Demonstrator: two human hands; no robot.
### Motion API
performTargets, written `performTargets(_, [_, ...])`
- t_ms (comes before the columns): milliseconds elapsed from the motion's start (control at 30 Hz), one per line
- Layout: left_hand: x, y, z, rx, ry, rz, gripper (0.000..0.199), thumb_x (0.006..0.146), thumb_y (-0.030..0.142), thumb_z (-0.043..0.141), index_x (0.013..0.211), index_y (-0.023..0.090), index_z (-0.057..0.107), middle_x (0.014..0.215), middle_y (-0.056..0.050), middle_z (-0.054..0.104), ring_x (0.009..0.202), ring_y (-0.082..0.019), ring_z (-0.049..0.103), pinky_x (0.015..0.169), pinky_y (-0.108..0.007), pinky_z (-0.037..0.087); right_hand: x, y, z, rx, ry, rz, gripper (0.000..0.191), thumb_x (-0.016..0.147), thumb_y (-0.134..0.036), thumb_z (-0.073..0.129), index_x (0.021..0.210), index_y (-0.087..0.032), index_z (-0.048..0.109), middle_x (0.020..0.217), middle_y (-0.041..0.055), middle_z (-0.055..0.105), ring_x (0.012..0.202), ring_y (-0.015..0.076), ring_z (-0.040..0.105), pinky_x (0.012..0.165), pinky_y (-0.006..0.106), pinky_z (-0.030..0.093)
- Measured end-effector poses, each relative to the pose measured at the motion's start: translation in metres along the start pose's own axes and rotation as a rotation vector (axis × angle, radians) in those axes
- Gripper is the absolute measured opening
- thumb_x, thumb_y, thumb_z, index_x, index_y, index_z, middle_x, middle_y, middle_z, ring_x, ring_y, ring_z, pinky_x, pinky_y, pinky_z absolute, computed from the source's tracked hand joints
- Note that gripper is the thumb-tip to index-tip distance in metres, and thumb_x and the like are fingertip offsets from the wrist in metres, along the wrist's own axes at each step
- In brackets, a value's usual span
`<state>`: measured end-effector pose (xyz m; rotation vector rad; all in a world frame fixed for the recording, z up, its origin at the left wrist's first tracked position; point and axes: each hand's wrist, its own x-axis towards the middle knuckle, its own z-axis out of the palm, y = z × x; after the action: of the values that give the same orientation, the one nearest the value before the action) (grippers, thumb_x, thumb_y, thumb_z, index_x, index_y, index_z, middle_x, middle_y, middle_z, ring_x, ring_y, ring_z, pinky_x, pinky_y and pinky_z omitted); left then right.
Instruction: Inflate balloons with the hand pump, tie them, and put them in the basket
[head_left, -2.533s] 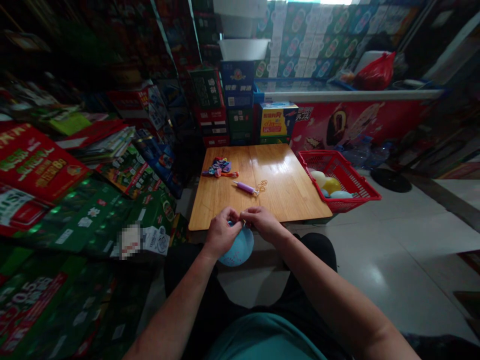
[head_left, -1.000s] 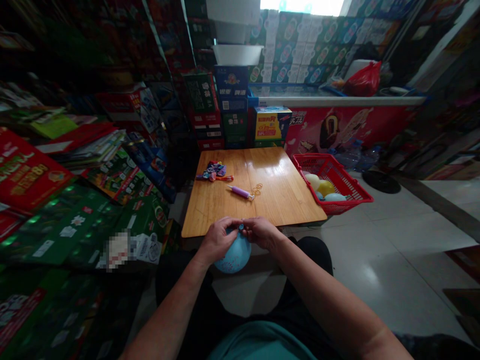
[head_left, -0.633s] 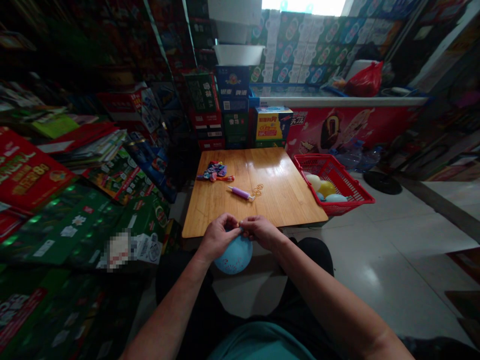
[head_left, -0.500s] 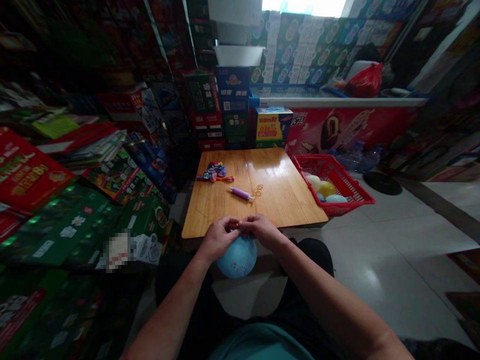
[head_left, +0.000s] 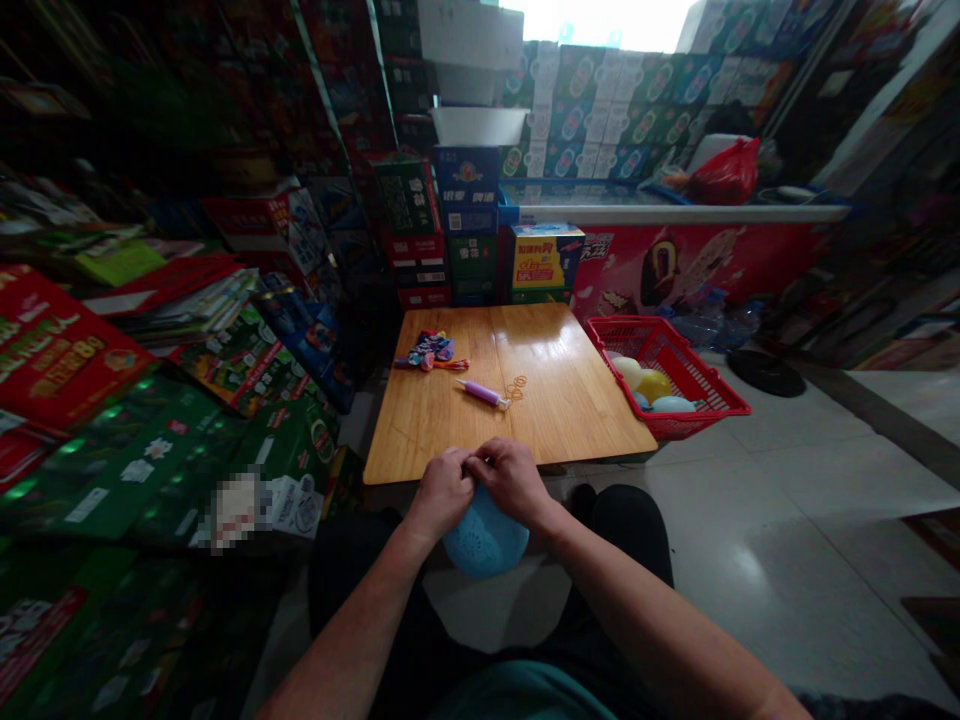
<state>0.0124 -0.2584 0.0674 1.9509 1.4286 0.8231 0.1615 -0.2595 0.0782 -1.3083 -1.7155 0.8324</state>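
A blue inflated balloon (head_left: 486,540) with a printed pattern hangs between my knees, just off the near edge of the wooden table (head_left: 592,400). My left hand (head_left: 444,490) and my right hand (head_left: 511,478) meet at the top of it, both closed with fingertips together. The balloon's neck is hidden under the fingers. On the table, beyond my hands, lies a purple hand pump (head_left: 482,393) with thin yellowish rubber bands (head_left: 516,388) beside its end. Farther left is a pile of colourful uninflated balloons (head_left: 433,350).
A red basket (head_left: 720,395) holding several inflated balloons, including a yellow balloon (head_left: 654,384), stands against the table's right side. Stacked cartons (head_left: 470,195) rise behind the table. Green beer cases (head_left: 142,470) crowd the left. A red-fronted freezer (head_left: 712,265) runs along the back right.
My fingers have closed in tighter at the balloon's neck, and the right hand has turned over it. The balloon has swung slightly right. The whole view has shifted a little.
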Motion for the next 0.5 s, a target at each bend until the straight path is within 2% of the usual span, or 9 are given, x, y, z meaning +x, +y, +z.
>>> performTargets(67, [0.002, -0.003, 0.001, -0.044, 0.014, -0.054, 0.017, 0.085, 0.019, 0.056, 0.082, 0.017, 0.073, 0.081, -0.008, 0.070, 0.081, -0.021, 0.066, 0.071, -0.030, 0.046, -0.001, 0.000, 0.004, -0.009, 0.056, 0.007, 0.020, 0.086, -0.024, 0.065, 0.067, -0.019, 0.066, 0.070, 0.0037, 0.063, 0.068, 0.0152, 0.054, 0.066, 0.028, 0.036])
performTargets(133, [0.003, -0.007, 0.001, -0.192, 0.030, -0.127, 0.015, 0.085, 0.029, 0.063, 0.084, 0.017, 0.072, 0.081, -0.006, 0.071, 0.079, -0.021, 0.066, 0.071, -0.030, 0.046, -0.001, 0.003, 0.005, 0.020, 0.073, 0.093, 0.024, 0.087, -0.026, 0.062, 0.064, -0.019, 0.060, 0.064, 0.0015, 0.058, 0.065, 0.0144, 0.050, 0.063, 0.027, 0.033])
performTargets(233, [0.003, -0.011, -0.002, -0.524, -0.013, -0.242, 0.024, 0.074, 0.038, 0.077, 0.081, 0.016, 0.069, 0.077, -0.004, 0.070, 0.072, -0.018, 0.064, 0.068, -0.028, 0.047, 0.001, 0.010, 0.002, 0.114, 0.028, 0.240, 0.026, 0.084, -0.027, 0.060, 0.061, -0.019, 0.053, 0.060, -0.0017, 0.051, 0.061, 0.0128, 0.045, 0.058, 0.025, 0.031])
performTargets(300, [0.002, -0.013, -0.006, -0.717, -0.077, -0.296, 0.031, 0.068, 0.038, 0.083, 0.078, 0.015, 0.065, 0.074, -0.002, 0.066, 0.066, -0.014, 0.060, 0.064, -0.026, 0.045, 0.000, 0.015, -0.002, 0.183, -0.038, 0.284, 0.026, 0.082, -0.028, 0.061, 0.060, -0.019, 0.051, 0.058, -0.0028, 0.048, 0.060, 0.0119, 0.044, 0.055, 0.024, 0.030])
performTargets(367, [0.000, -0.016, -0.009, -0.825, -0.144, -0.331, 0.032, 0.066, 0.036, 0.085, 0.077, 0.014, 0.064, 0.073, 0.000, 0.064, 0.064, -0.012, 0.057, 0.062, -0.024, 0.043, -0.002, 0.017, -0.008, 0.197, -0.125, 0.249, 0.025, 0.082, -0.027, 0.060, 0.060, -0.018, 0.052, 0.059, -0.0028, 0.048, 0.060, 0.0115, 0.044, 0.055, 0.023, 0.031])
performTargets(500, [-0.004, -0.025, -0.013, -0.887, -0.254, -0.375, 0.030, 0.066, 0.031, 0.086, 0.082, 0.014, 0.067, 0.078, -0.001, 0.064, 0.068, -0.011, 0.057, 0.064, -0.023, 0.043, -0.012, 0.017, -0.016, 0.071, -0.281, 0.053, 0.013, 0.083, -0.023, 0.060, 0.073, -0.017, 0.065, 0.066, -0.0010, 0.059, 0.064, 0.0123, 0.051, 0.060, 0.024, 0.034])
